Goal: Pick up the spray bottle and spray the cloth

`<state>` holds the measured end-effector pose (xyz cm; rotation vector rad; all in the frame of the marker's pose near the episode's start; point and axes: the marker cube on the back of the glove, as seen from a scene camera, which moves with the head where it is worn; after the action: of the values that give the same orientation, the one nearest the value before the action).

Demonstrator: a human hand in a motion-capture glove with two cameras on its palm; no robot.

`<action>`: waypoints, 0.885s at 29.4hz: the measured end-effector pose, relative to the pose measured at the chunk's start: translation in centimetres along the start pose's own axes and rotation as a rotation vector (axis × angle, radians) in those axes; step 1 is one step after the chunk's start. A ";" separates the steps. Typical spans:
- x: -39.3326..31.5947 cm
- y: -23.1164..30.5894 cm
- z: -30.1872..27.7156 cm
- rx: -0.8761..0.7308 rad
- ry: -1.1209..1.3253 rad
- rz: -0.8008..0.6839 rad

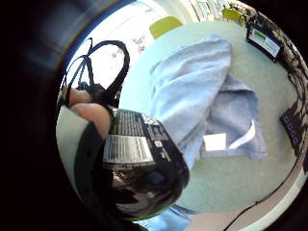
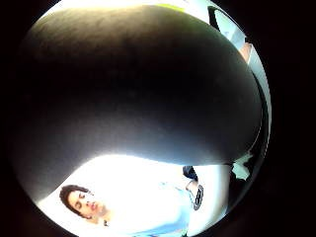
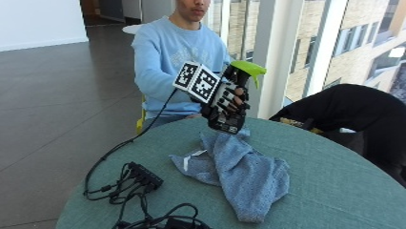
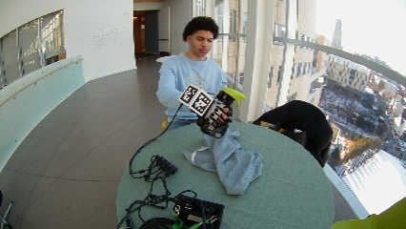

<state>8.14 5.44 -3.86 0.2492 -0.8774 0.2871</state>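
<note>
A dark spray bottle [image 3: 231, 114] with a lime-green trigger head [image 3: 248, 69] is held in the air above the table by my gloved right hand [image 3: 223, 98], whose fingers wrap its body. In the little finger side palm view the bottle's labelled body [image 1: 139, 163] sits close to the palm, with fingertips [image 1: 89, 113] beside it. The bottle's dark body [image 2: 133, 89] fills the thumb side palm view. Below the bottle a crumpled blue-grey cloth [image 3: 244, 174] lies on the round green table [image 3: 329, 191]; the same cloth [image 1: 202, 101] shows in the palm view, also in the wide view [image 4: 229, 160].
A black power strip with cables [image 3: 139, 181] lies at the table's near left edge. More black gear [image 4: 197, 210] sits at the front of the table. A black coat on a chair [image 3: 346, 112] stands at the far right. A small screen [image 1: 263, 41] is beside the cloth.
</note>
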 end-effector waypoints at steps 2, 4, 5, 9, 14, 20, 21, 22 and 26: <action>-1.3 -0.3 1.9 0.034 -0.067 -0.042; -2.4 -0.7 3.8 0.048 -0.125 -0.071; -2.8 -0.9 4.7 0.048 -0.148 -0.083; -4.2 -1.7 8.1 0.028 -0.199 -0.123; -5.5 -2.8 12.3 0.028 -0.239 -0.142; -6.3 -3.6 16.4 0.043 -0.269 -0.162; -6.3 -3.6 16.9 0.045 -0.270 -0.166; -6.3 -3.6 17.4 0.046 -0.271 -0.169; -6.2 -3.6 18.9 0.037 -0.276 -0.171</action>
<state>-7.91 -5.09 2.56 0.4021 -1.1165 0.1105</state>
